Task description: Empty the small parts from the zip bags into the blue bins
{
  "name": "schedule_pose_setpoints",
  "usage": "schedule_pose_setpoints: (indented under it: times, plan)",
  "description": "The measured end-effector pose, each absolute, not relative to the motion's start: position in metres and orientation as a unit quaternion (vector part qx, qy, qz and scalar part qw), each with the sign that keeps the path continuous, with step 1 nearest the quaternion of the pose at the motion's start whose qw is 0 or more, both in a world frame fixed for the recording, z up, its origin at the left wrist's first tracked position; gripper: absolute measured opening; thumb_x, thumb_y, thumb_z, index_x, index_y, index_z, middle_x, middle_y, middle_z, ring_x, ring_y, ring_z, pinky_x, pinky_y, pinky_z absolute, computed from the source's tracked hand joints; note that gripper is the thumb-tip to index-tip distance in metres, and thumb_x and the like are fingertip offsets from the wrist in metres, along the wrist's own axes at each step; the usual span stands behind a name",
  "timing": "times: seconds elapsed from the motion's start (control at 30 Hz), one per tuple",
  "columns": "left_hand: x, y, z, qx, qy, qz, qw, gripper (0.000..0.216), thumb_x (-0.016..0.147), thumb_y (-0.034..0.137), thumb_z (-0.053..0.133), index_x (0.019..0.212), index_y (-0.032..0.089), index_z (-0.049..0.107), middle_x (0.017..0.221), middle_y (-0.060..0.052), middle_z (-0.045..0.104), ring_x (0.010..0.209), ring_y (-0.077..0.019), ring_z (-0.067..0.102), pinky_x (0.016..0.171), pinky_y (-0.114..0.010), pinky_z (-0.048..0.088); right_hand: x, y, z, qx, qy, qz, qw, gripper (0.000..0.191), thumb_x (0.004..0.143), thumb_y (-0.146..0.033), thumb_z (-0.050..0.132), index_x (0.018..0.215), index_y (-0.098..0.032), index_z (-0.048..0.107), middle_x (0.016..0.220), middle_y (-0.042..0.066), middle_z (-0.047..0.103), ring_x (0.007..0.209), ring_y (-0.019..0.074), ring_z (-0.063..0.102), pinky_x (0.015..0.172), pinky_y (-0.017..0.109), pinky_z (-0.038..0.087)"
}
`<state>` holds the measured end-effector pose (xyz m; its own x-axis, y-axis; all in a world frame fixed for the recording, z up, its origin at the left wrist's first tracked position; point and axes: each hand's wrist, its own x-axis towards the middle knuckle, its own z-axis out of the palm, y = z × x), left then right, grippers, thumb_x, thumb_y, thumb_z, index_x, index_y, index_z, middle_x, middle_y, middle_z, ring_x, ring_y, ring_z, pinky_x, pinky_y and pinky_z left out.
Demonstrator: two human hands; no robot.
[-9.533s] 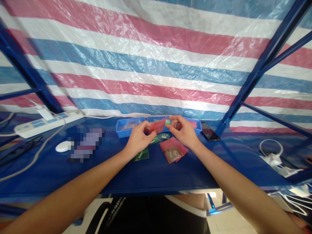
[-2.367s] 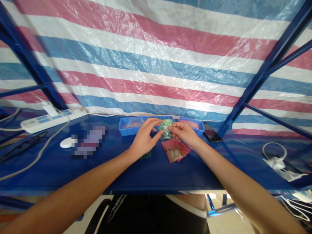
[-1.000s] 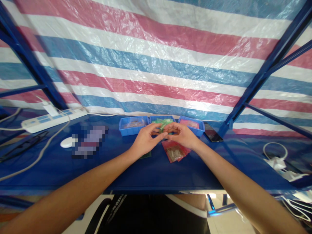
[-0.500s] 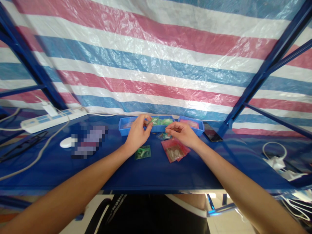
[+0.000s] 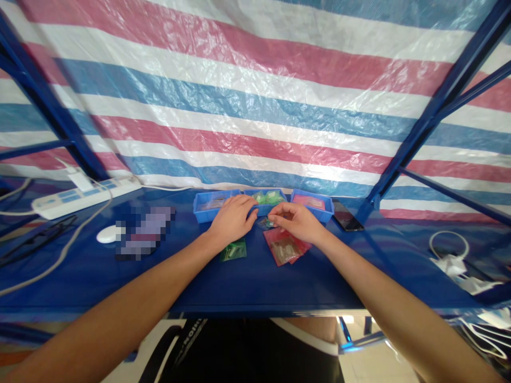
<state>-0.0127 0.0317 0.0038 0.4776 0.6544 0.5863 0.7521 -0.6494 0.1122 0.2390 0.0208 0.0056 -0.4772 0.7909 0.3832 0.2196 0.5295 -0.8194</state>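
My left hand (image 5: 235, 217) is palm down in front of the blue bins, its fingers stretched forward and the thumb apart. Beneath its wrist, a small green zip bag (image 5: 235, 250) lies partly covered. My right hand (image 5: 298, 221) is closed in a pinch, thumb against forefinger; I cannot make out what is between them. Under those fingertips rests a small clear bag (image 5: 265, 223) with little parts inside, partly hidden. Red zip bags (image 5: 285, 247) holding light pieces overlap on the table below my right hand.
Three blue bins stand in a row: the left bin (image 5: 202, 217), the middle bin (image 5: 275, 206) with green bags, and the right bin (image 5: 325, 215) with pink bags. A phone (image 5: 348, 216), a power strip (image 5: 85, 197) with cables, and a white round object (image 5: 107, 234) flank them.
My left hand has come down from the edge of the middle bin, moved slightly right, and straightened its fingers. The right hand has shifted slightly left.
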Motion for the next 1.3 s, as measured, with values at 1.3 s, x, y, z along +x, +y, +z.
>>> schedule_pose_setpoints:
  times: [1.3]
  plan:
    - [0.000, 0.006, 0.004, -0.749, -0.360, -0.473, -0.293, 0.037, 0.097, 0.044, 0.075, 0.124, 0.020, 0.071, 0.105, -0.007, 0.082, 0.094, -0.0246, 0.080, 0.089, -0.037, 0.064, 0.237, 0.026, 0.008, -0.286, -0.675, 0.476, 0.486, 0.043, 0.080, -0.045, 0.092, 0.111, -0.023, 0.071, 0.097, 0.004, 0.081, 0.086, 0.0198, 0.077, 0.084, 0.036, 0.065]
